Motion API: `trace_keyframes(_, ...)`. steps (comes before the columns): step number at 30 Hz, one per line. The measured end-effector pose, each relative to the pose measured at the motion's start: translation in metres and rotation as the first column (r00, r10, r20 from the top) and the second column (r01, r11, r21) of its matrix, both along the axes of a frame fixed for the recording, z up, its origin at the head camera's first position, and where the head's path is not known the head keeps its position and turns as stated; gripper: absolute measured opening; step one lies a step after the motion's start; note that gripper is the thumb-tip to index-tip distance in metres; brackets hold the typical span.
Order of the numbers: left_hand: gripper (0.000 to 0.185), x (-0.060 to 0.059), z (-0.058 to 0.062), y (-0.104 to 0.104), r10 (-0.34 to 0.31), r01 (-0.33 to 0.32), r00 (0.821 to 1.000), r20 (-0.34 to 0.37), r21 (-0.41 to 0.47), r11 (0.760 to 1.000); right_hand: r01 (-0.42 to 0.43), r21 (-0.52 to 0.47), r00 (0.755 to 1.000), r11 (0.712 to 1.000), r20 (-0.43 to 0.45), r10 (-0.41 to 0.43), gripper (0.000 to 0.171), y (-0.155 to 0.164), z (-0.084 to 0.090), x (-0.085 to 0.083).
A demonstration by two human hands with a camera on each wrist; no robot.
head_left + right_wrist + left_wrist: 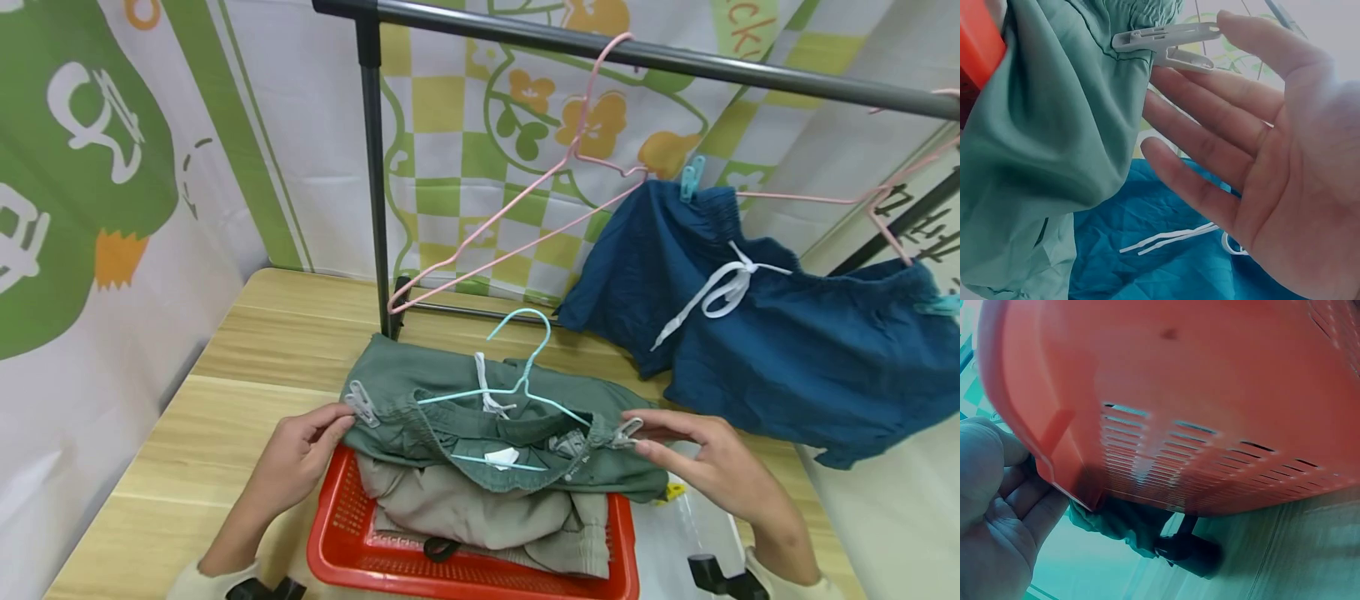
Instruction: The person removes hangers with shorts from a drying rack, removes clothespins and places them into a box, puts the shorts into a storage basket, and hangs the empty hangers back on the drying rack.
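Observation:
Dark green drawstring shorts [408,362] lie across a red basket [321,533], with a light blue hanger [542,342] inside their waistband. My left hand [288,458] has thumb and index fingertips at a grey clothespin [362,405] on the left side of the waistband. In the left wrist view the basket rim partly hides those fingertips. On the other side, my right hand [708,462] holds a second grey clothespin [1166,42] between thumb and fingers. Its jaws bite the gathered waistband, and its handles stand apart.
Taupe folded clothes [480,508] fill the basket below the shorts. Behind stands a black rack [372,167] with a bare pink hanger [517,200]. Blue shorts [810,342] hang at the right from another pink hanger, held by teal clothespins [692,178].

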State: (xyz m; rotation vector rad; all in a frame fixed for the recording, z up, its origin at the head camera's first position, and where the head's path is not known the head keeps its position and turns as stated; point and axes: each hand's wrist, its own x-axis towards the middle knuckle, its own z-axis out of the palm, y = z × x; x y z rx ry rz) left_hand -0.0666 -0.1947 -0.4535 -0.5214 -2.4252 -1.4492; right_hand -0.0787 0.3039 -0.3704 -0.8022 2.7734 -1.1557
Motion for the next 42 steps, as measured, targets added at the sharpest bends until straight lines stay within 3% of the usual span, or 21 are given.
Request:
trace_keyframes(16,0.018,0.001,-0.001,0.000,-0.008,0.007,1.000,0.021,0.025,1.000,-0.029,-0.033,0.996,0.999,-0.086,0.026,0.035,0.002,-0.006,-0.002)
trace_keyframes(23,0.019,0.001,-0.001,0.001,-0.002,0.002,1.000,0.004,0.021,1.000,-0.105,-0.126,0.977,0.986,-0.198,0.079,0.042,0.006,-0.008,-0.003)
trace_keyframes(26,0.020,0.002,-0.001,0.001,-0.001,0.001,1.000,-0.007,0.011,1.000,-0.098,-0.154,0.976,0.983,-0.206,0.065,0.043,0.009,-0.004,-0.003)
trace_keyframes(29,0.021,0.002,-0.002,0.001,-0.004,0.004,1.000,-0.014,0.006,1.000,-0.065,-0.147,0.977,0.987,-0.211,0.033,0.044,0.015,0.002,-0.001)
trace_keyframes(34,0.022,0.002,-0.002,0.001,-0.009,0.009,1.000,-0.022,0.002,1.000,0.066,-0.056,0.984,0.996,-0.160,-0.074,0.037,0.028,0.007,0.007)
trace_keyframes(38,0.022,0.001,-0.003,0.001,-0.007,0.007,1.000,-0.025,0.001,1.000,0.171,0.054,0.983,0.984,-0.072,-0.167,0.032,0.038,0.007,0.013)
trace_keyframes(42,0.022,0.001,-0.004,0.001,-0.006,0.006,1.000,-0.023,0.007,1.000,0.209,0.151,0.978,0.966,-0.012,-0.210,0.033,0.049,0.006,0.013)
